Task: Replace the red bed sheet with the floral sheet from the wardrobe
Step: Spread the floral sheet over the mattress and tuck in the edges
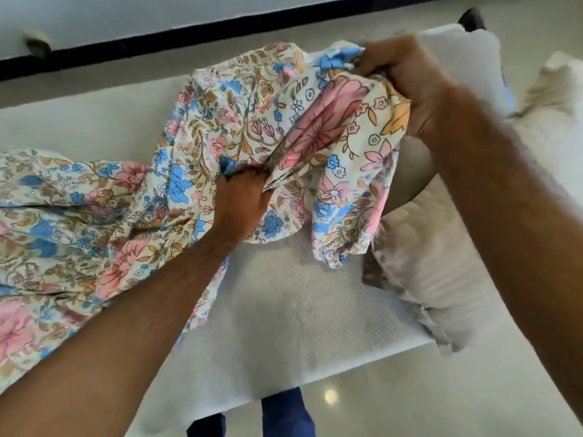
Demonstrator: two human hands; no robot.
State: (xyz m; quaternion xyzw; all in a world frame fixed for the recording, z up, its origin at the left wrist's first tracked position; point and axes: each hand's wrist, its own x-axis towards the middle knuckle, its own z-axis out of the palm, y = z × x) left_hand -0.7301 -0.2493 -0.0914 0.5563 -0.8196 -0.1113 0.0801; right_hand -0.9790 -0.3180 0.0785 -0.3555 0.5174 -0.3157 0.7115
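A: Head view looks down on a bare white mattress with a quilted surface, and the floral sheet lying bunched across its left and middle part. No red sheet shows anywhere in the frame.

B: How would that sheet handle, do you reckon?

A: Light and thoroughly limp, I'd judge. It folds and gathers wherever it is held, so it keeps no shape of its own. It looks like thin woven cotton, not slippery, and in no way fragile. The trouble is likely bulk and tangling rather than weight.

B: Where should one take hold?

A: At an edge or a corner, I think, so it can be opened out instead of dragged in a lump. The left hand is clenched round a gathered fold in the middle of the cloth. The right hand grips a bunched end, raised near the far right of the mattress.

B: Anything else there?

A: Two pale pillows, one beige pillow just beside the hanging cloth, a white pillow behind the right hand.

B: Any label or writing?

A: None that I can read; only the flower print.
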